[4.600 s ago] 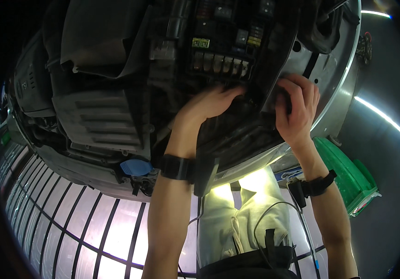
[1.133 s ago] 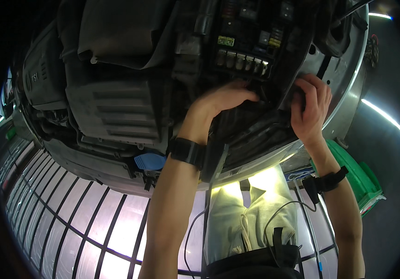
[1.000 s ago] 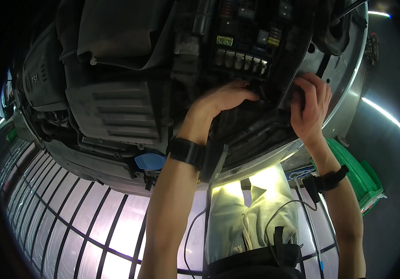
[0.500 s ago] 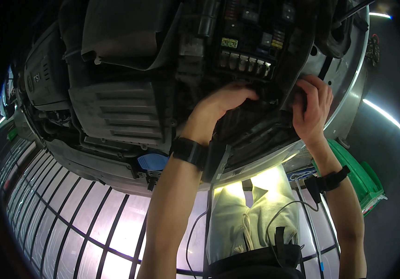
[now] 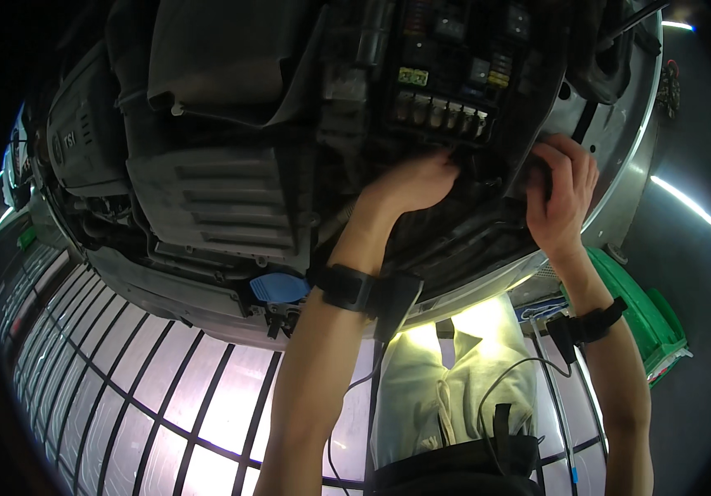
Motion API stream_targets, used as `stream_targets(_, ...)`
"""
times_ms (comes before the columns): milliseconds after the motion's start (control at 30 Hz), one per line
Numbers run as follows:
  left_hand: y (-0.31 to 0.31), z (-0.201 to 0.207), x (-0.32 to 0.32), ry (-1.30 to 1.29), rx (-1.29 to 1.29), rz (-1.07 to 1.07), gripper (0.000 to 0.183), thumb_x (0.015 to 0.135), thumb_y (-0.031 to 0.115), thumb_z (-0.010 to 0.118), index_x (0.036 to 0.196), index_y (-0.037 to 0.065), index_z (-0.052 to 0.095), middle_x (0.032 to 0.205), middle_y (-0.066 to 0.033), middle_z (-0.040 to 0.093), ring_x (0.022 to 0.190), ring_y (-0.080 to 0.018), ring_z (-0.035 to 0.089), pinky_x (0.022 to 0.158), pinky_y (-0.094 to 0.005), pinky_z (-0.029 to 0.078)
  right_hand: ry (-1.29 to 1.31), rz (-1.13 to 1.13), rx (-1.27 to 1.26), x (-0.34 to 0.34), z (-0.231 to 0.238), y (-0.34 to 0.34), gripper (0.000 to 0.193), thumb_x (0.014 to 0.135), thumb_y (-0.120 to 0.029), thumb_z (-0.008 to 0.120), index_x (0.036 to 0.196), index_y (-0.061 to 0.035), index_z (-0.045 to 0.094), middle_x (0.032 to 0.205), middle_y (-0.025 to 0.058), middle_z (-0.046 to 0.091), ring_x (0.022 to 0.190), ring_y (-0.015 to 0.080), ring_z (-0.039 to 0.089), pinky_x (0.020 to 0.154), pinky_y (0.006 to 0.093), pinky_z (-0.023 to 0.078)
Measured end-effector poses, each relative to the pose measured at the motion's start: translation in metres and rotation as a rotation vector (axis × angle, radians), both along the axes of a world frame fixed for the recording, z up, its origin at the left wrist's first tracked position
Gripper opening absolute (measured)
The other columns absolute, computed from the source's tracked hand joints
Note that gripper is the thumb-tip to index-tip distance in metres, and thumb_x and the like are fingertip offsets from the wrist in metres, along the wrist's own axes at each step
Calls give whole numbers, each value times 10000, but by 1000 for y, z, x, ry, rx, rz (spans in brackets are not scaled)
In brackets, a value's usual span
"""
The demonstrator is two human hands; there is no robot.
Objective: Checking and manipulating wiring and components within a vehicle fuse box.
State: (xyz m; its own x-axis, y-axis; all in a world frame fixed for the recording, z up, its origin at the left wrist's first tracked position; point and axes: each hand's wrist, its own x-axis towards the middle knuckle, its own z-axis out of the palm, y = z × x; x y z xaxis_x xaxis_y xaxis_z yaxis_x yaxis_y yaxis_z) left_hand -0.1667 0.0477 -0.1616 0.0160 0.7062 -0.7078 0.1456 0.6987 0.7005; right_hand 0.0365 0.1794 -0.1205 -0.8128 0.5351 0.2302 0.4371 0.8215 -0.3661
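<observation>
My left hand (image 5: 418, 183) reaches into the engine bay just below an uncovered fuse box (image 5: 446, 116). Its fingers are curled together, and their tips vanish in shadow, so what they hold is hidden. To the right, my right hand (image 5: 564, 194) bends its fingers over the dark black trim (image 5: 519, 169) beside the fender (image 5: 615, 124). The thumb sits opposite the fingers; whatever lies between them is too dark to make out. Fuses and a row of metal terminals (image 5: 442, 113) show in the box.
A ribbed black cover (image 5: 215, 198) and the engine cover (image 5: 83, 128) lie to the left. The blue cap (image 5: 279, 288) sits near the front edge. Beyond my right forearm stands a green bin (image 5: 636, 314). Cables hang from the black straps on both my forearms, over a grated floor (image 5: 198, 380).
The fingers of my left hand have curled in more tightly beneath the fuse box. My right hand stays at the trim. The whole view has shifted slightly.
</observation>
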Motion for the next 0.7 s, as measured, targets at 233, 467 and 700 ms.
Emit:
stream_targets(233,5,-7,-3,-17,53,-18,500,1016,398,584,1431,124,638,1473,-168,615,1395,-310,541,1142,-392,417,6,-4,16,0,-1,-1,443,783,7,648,1211,-109,646,1250,83,614,1135,332,565,1033,463,395)
stream_targets(467,5,-16,-3,-203,40,93,660,949,539,662,1454,115,631,1460,-122,642,1346,-261,571,1130,-360,412,12,-6,13,-3,-1,-3,422,802,-4,638,1212,-103,645,1251,92,613,1140,333,564,1036,466,393)
stream_targets(700,25,8,5,53,-73,-57,739,897,518,677,1471,61,584,1399,-245,652,1304,-386,622,1071,-419,491,0,-6,14,1,-1,0,422,803,-3,638,1214,-101,642,1255,97,612,1138,337,564,1029,464,395)
